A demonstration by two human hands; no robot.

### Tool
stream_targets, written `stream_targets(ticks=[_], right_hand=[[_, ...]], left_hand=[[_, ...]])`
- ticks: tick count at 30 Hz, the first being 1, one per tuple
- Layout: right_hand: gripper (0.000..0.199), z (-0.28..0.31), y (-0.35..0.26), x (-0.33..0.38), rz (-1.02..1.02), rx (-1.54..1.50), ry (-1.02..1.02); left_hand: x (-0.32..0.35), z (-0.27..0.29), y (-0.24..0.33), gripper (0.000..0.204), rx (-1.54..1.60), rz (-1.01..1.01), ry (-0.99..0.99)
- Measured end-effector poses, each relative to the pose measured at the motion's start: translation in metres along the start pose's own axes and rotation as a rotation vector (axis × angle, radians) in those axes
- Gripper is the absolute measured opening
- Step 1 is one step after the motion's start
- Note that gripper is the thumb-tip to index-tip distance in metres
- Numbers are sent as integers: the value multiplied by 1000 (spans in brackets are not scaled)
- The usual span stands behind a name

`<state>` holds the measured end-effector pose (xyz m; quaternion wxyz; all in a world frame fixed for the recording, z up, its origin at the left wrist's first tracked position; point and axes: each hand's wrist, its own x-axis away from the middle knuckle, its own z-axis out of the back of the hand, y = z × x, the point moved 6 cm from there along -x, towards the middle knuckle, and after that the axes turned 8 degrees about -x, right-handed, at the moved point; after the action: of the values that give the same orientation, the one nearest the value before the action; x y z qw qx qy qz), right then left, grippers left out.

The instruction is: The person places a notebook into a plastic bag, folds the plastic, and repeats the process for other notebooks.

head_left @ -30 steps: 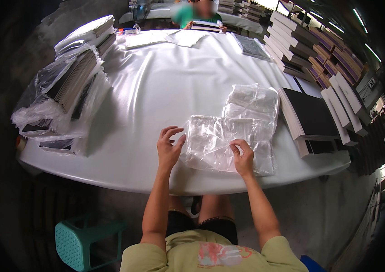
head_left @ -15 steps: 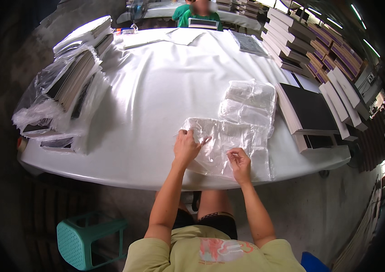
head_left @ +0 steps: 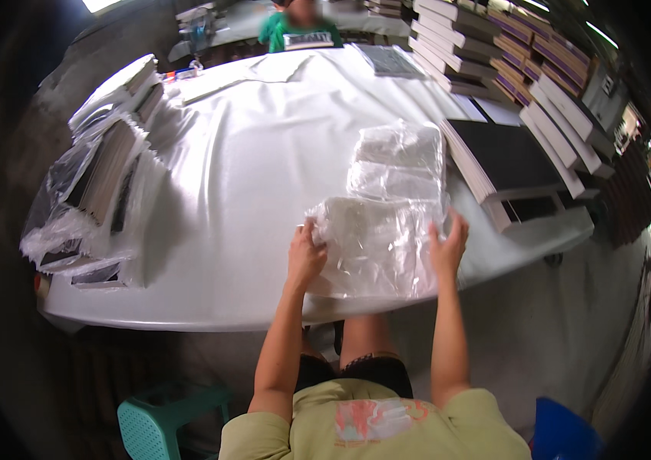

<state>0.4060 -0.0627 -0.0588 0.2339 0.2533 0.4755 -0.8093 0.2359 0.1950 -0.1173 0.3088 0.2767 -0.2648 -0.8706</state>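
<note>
The near plastic bag, clear and crinkled, lies by the front edge of the white-covered table. At its left edge the left hand has its fingers bent; whether they pinch the film I cannot tell. At its right edge the right hand has thumb and fingers spread apart. An uneven pull between the hands could crease or tear such thin film. Just beyond the bag, meeting its far edge, lies a second clear bag; static cling could drag it along. Right of and beyond the bag, a dark-topped stack could be knocked by a wide right-hand sweep.
</note>
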Motion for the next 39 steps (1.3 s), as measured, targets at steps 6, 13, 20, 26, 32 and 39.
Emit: stream_targets(ticks=[6,13,20,26,32,39], right_hand=[[30,-22,99,-12,-363,244,-262],[24,38,129,-27,-295,163,-18],[32,72,147,-10,-495,289,-171],[104,34,11,-11,-67,206,-426],[102,-81,-65,54,-15,-75,-914],[21,-44,30,26,-353,-671,-335]], left_hand=[[13,-9,36,49,373,173,-154],[-36,75,21,22,676,60,106],[-73,145,14,28,620,73,139],[-82,165,63,36,691,115,121],[-141,194,68,39,696,81,-5],[-114,210,72,41,1226,30,58]])
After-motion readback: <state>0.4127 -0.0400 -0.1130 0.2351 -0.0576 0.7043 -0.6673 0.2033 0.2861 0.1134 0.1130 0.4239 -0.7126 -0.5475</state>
